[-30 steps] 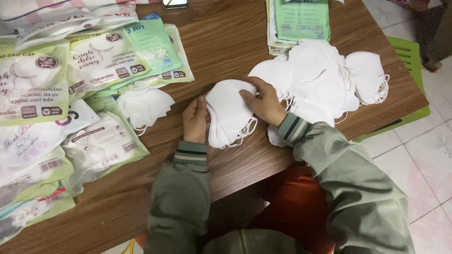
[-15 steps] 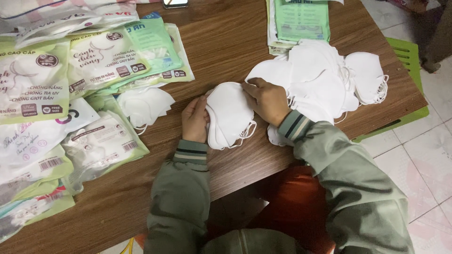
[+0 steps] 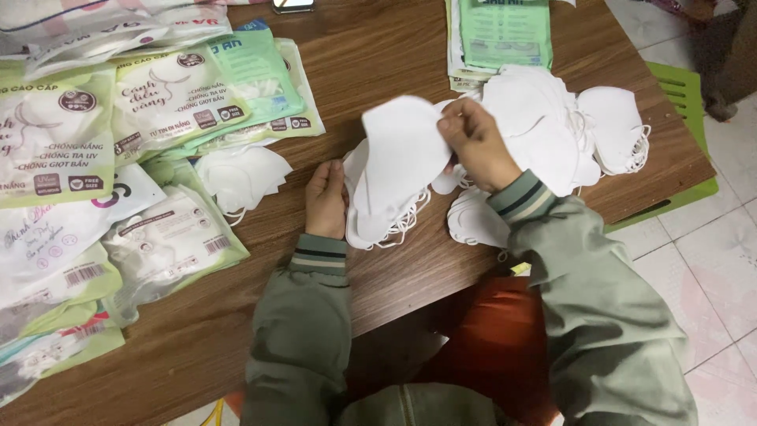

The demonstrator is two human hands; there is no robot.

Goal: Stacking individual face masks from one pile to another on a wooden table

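Observation:
My left hand (image 3: 326, 199) rests against the left edge of a small stack of white face masks (image 3: 371, 225) on the brown wooden table (image 3: 378, 63). One white mask (image 3: 402, 154) is lifted above that stack, pinched at its upper right corner by my right hand (image 3: 475, 142). A larger loose heap of white masks (image 3: 568, 126) lies to the right of my right hand. One more mask (image 3: 473, 221) lies flat near my right sleeve.
Several green and white packaged mask bags (image 3: 118, 158) cover the table's left side, with an unpacked bundle of masks (image 3: 240, 175) beside them. More green packets (image 3: 497, 35) lie at the far edge. A green plastic stool (image 3: 682, 95) stands right of the table on a tiled floor.
My right hand has lifted one mask up off the stack, where before it pressed on the top. My left hand stays at the stack's left edge.

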